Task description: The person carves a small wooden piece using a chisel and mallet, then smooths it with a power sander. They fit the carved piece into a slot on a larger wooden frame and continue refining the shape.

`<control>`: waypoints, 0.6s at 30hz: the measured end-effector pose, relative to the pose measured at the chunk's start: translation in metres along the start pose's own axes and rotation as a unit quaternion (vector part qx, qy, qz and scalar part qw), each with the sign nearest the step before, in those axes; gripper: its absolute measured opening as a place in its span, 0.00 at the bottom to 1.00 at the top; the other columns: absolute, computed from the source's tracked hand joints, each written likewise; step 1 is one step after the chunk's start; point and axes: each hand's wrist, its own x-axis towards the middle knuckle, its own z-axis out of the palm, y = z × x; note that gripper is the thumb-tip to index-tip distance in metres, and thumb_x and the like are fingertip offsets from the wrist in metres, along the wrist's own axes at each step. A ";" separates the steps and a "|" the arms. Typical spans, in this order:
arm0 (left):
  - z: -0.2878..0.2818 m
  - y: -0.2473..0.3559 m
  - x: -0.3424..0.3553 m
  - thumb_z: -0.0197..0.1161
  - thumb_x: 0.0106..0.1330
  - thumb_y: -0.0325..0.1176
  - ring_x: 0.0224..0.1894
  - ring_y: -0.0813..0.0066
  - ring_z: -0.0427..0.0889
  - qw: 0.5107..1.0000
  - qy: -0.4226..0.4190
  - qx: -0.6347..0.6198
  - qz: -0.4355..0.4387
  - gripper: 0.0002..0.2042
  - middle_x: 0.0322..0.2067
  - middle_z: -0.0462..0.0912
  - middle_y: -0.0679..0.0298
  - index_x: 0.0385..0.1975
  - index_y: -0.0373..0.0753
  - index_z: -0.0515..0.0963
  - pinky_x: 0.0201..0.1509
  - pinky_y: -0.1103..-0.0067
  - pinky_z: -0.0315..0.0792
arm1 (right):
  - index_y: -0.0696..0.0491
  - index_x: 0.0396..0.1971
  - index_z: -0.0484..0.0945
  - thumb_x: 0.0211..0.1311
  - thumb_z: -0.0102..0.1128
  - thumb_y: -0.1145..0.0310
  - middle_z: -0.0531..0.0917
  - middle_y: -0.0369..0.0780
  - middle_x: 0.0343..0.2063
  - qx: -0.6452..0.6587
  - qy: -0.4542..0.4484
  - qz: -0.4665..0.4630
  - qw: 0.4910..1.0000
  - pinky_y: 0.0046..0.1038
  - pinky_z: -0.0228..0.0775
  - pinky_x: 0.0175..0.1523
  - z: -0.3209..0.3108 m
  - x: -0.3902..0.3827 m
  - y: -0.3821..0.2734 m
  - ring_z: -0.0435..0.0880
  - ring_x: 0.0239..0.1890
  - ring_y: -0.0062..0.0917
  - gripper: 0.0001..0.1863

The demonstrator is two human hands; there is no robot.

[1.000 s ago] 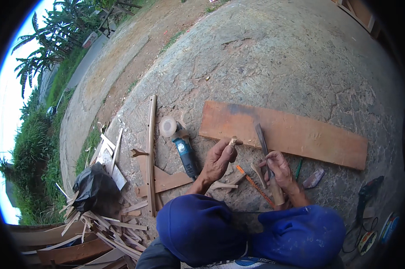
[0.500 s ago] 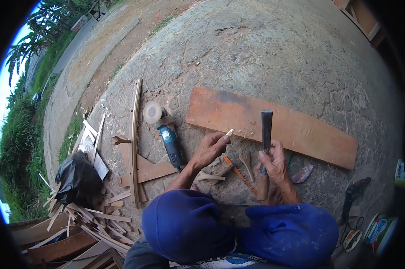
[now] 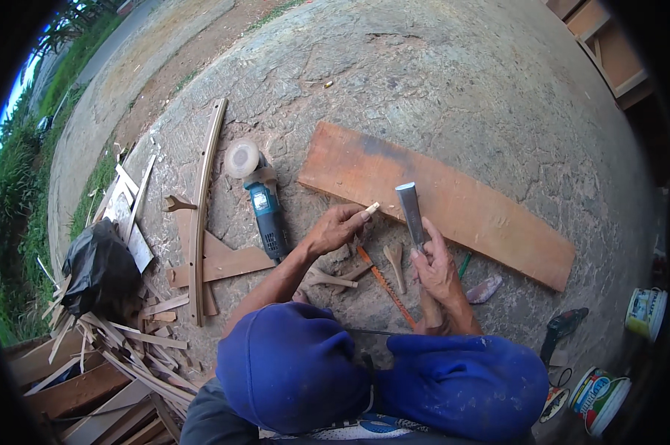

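My left hand (image 3: 336,230) pinches a small pale wooden piece (image 3: 372,208) just in front of the near edge of a reddish wooden board (image 3: 502,226) lying on the concrete. My right hand (image 3: 437,274) grips a chisel (image 3: 409,208) upright by its lower part, the broad metal blade pointing up, to the right of the small piece. Below my hands lie forked wooden pieces (image 3: 324,278), another shaped piece (image 3: 394,263), an orange toothed saw blade (image 3: 385,285), a green rod partly hidden behind my right hand and a pinkish stone (image 3: 485,289).
An angle grinder (image 3: 267,215), long slotted batten (image 3: 205,178) and flat offcuts (image 3: 242,263) lie left, beside scrap wood (image 3: 142,356) and a black bag (image 3: 98,271). A drill (image 3: 561,330) and paint buckets (image 3: 642,315) sit right. Wooden panels (image 3: 598,44) stand upper right; grass and road lie upper left.
The view has shifted, so the ground items sit higher and further left. The chisel, earlier slanted with its edge away, is now raised more upright, blade end toward me. The small piece remains pinched.
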 end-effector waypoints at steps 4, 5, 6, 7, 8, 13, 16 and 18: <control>0.017 -0.004 -0.009 0.54 0.80 0.44 0.39 0.82 0.76 0.991 0.001 0.001 0.137 0.16 0.39 0.82 0.68 0.50 0.37 0.80 0.46 0.78 0.73 | 0.55 0.77 0.52 0.71 0.55 0.74 0.76 0.41 0.25 -0.119 0.082 -0.047 0.988 0.33 0.73 0.35 -0.007 -0.001 0.018 0.80 0.27 0.26 0.37; 0.018 0.006 -0.017 0.54 0.80 0.44 0.43 0.81 0.77 0.986 0.008 0.013 0.167 0.16 0.41 0.82 0.68 0.51 0.38 0.80 0.51 0.77 0.73 | 0.54 0.77 0.52 0.71 0.56 0.74 0.75 0.41 0.25 -0.132 0.100 -0.048 0.985 0.34 0.73 0.36 -0.008 -0.001 0.019 0.80 0.27 0.28 0.37; 0.017 0.023 -0.025 0.52 0.80 0.39 0.58 0.72 0.77 0.991 -0.036 0.036 0.122 0.15 0.52 0.82 0.63 0.58 0.39 0.77 0.65 0.72 0.70 | 0.54 0.77 0.52 0.71 0.56 0.74 0.75 0.42 0.25 -0.153 0.121 -0.047 0.980 0.35 0.73 0.38 -0.014 -0.002 0.020 0.79 0.28 0.30 0.37; 0.021 0.025 -0.025 0.52 0.81 0.38 0.59 0.72 0.77 0.989 -0.039 0.038 0.139 0.15 0.53 0.82 0.62 0.59 0.39 0.77 0.65 0.72 0.70 | 0.54 0.77 0.52 0.71 0.55 0.73 0.76 0.43 0.26 -0.167 0.137 -0.038 0.976 0.37 0.73 0.39 -0.021 -0.004 0.022 0.80 0.29 0.34 0.37; 0.021 0.027 -0.029 0.52 0.81 0.38 0.59 0.71 0.77 0.986 -0.034 0.044 0.155 0.16 0.54 0.82 0.62 0.60 0.39 0.77 0.66 0.72 0.70 | 0.54 0.77 0.53 0.71 0.55 0.73 0.77 0.45 0.27 -0.176 0.147 -0.034 0.973 0.39 0.74 0.40 -0.027 -0.004 0.022 0.81 0.30 0.37 0.36; 0.022 0.020 -0.031 0.50 0.82 0.42 0.43 0.81 0.73 0.981 -0.006 0.042 0.187 0.17 0.53 0.82 0.67 0.61 0.41 0.77 0.55 0.78 0.72 | 0.53 0.75 0.55 0.74 0.50 0.70 0.80 0.57 0.52 -0.371 0.160 -0.030 0.914 0.48 0.73 0.54 -0.069 -0.004 0.026 0.82 0.52 0.55 0.32; 0.024 0.021 -0.028 0.50 0.82 0.41 0.39 0.83 0.73 0.984 -0.015 0.001 0.178 0.16 0.47 0.82 0.68 0.60 0.40 0.76 0.49 0.81 0.72 | 0.54 0.75 0.56 0.74 0.50 0.70 0.78 0.58 0.57 -0.352 0.161 0.011 0.922 0.49 0.72 0.56 -0.090 0.000 0.026 0.80 0.55 0.56 0.32; 0.022 0.022 -0.029 0.49 0.82 0.42 0.34 0.84 0.72 0.991 -0.020 -0.053 0.119 0.16 0.42 0.81 0.69 0.60 0.41 0.75 0.44 0.82 0.72 | 0.53 0.75 0.57 0.73 0.51 0.71 0.78 0.58 0.58 -0.307 0.166 0.036 0.936 0.48 0.72 0.57 -0.095 0.002 0.024 0.79 0.56 0.56 0.32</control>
